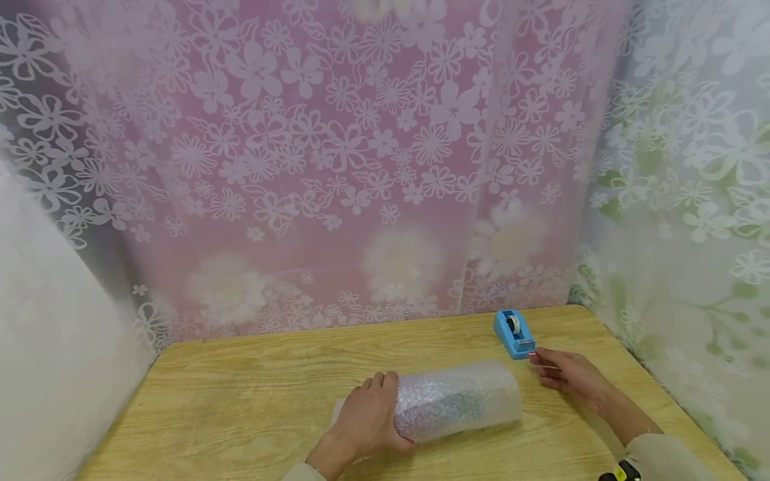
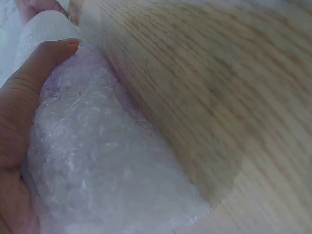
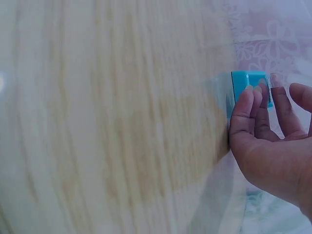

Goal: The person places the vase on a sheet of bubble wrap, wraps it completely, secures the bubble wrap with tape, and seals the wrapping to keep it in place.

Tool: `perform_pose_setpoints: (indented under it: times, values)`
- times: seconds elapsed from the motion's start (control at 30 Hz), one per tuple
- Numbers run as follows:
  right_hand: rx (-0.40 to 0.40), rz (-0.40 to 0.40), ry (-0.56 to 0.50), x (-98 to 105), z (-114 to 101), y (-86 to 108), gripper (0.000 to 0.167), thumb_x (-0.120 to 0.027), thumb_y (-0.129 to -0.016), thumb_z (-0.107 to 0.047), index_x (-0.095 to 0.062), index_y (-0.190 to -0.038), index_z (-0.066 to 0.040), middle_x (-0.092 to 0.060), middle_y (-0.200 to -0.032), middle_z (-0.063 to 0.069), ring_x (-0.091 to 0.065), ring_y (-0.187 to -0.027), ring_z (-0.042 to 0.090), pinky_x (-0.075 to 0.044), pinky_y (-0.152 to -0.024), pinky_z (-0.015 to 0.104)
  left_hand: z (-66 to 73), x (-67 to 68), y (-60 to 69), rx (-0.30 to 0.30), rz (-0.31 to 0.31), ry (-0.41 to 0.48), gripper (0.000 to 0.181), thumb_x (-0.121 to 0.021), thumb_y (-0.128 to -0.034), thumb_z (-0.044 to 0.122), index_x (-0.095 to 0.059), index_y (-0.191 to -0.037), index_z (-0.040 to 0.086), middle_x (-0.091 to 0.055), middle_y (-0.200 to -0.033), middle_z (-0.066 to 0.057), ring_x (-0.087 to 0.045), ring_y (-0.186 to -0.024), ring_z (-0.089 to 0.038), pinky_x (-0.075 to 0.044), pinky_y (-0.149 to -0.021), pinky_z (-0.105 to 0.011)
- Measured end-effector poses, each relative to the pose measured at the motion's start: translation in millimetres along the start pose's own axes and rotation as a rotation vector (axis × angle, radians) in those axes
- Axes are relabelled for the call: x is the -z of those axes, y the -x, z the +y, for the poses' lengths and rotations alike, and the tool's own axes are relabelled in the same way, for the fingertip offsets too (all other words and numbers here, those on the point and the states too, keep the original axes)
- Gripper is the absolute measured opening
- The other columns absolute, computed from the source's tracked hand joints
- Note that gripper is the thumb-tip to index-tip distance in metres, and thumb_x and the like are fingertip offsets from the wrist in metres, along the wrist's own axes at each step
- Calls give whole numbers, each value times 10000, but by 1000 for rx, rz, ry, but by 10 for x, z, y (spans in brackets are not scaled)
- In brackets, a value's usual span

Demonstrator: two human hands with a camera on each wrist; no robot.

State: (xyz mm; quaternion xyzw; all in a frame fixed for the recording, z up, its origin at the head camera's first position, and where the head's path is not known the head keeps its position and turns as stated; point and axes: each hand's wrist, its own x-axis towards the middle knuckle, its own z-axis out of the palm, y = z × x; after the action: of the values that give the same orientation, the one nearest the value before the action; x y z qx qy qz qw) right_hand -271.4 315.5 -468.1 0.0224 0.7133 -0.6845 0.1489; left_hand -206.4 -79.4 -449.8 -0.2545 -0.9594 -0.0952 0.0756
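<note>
A roll-shaped bundle in clear bubble wrap [image 1: 460, 401] lies on its side on the table, with purple and teal tints showing through. My left hand [image 1: 367, 414] grips its left end from above, and in the left wrist view the thumb [image 2: 53, 51] lies along the wrap. What is inside the wrap is hard to make out. Beyond the bundle's right end, my right hand [image 1: 571, 379] reaches to the front of a blue tape dispenser [image 1: 516, 336]. Its fingertips are at the cutter end, with the thumb apart from the index finger in the right wrist view.
The wood-grain table [image 1: 240, 387] carries the bundle and the dispenser, which stands near the back right edge. Flower-patterned curtains [image 1: 337, 167] hang behind the table and at its sides. A dark strap with a yellow mark [image 1: 622, 472] is on the right sleeve.
</note>
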Motion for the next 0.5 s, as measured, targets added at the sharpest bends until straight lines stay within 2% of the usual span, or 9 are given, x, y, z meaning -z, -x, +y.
perform_pose_setpoints:
  times: [0.1,0.27,0.37,0.5]
  values:
    - [-4,12,30,-16,-32,34,447,-494,-994,-358,-609,-1212,15,-590,-1073,24,-566,-846,132,-516,-758,300,1,8,2,2,-7,-1,859,-818,-546,606,-471,-1124,74,-522,-936,-26,-552,-807,-172,-508,-675,-332]
    - [21,-1,49,-59,-100,75,478,-481,-999,-360,-592,-1211,54,-447,-862,14,-431,-670,116,-425,-631,284,4,12,0,1,-4,-12,867,-816,-551,609,-474,-1132,64,-530,-946,-38,-556,-808,-178,-510,-669,-334]
    - [52,-24,59,-91,-140,96,481,-470,-1006,-346,-576,-1216,73,-405,-822,10,-387,-653,112,-387,-617,293,1,9,-7,4,-7,-16,873,-814,-551,611,-474,-1138,61,-535,-958,-44,-558,-817,-184,-511,-673,-340]
    - [73,-49,77,-145,-207,140,462,-485,-997,-361,-600,-1197,40,-397,-799,14,-379,-653,113,-386,-617,304,2,1,-16,8,-15,-16,880,-813,-550,614,-476,-1144,60,-537,-961,-44,-562,-821,-186,-513,-680,-344]
